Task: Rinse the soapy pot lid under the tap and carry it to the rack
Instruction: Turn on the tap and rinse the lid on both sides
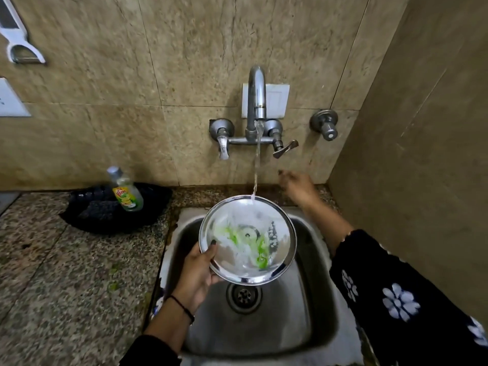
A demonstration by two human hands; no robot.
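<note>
Lid [248, 240] tilted under tap [256, 101], left hand [196, 273] gripping its rim, right hand [298, 187] blurred, loosely open.

Dim, warm, muddy light. Brightest glare on the pot lid [248, 240] rim; right of it, the side wall falls into shadow. Right hand [297, 187] above it motion-blurred. Wide-angle bending at frame edges; overall soft, noisy.

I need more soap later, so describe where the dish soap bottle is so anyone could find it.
Start at the steel sink and look left along the speckled counter to the black tray against the wall. The dish soap bottle stands in it, clear with a silver cap and yellow-green label.
</note>
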